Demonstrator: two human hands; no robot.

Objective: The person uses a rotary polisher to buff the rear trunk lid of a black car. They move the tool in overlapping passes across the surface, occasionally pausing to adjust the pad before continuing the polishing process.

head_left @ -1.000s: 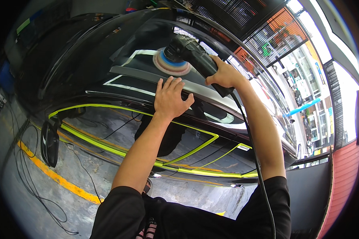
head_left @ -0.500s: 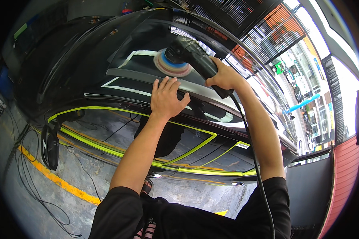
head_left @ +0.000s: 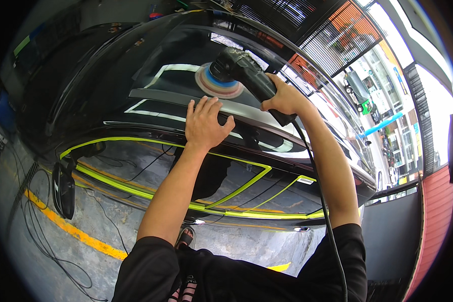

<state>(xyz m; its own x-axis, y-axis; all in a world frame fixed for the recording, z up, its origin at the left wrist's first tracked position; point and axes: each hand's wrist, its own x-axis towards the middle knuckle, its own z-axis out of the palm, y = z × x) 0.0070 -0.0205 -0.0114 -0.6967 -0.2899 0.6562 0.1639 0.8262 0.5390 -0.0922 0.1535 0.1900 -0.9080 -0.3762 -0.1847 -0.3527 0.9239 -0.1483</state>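
My right hand is wrapped round the handle of a black power polisher. The tool's round pad, with blue and pinkish rings, rests against the glossy black roof of a car. Flat on the roof's edge, beside the grey roof rail, lies my left hand with its fingers spread and nothing held. The pad is just beyond those fingertips. From the polisher's rear end a black cord runs down past my right forearm.
Yellow-green masking tape borders the side windows. A side mirror juts out at the left. Loose cables lie on the concrete floor, near a yellow painted line. A dark grille gate stands beyond the car.
My left hand has slid slightly left along the roof edge. The polisher has barely shifted in my right hand. Outside, a green vehicle has moved along the street.
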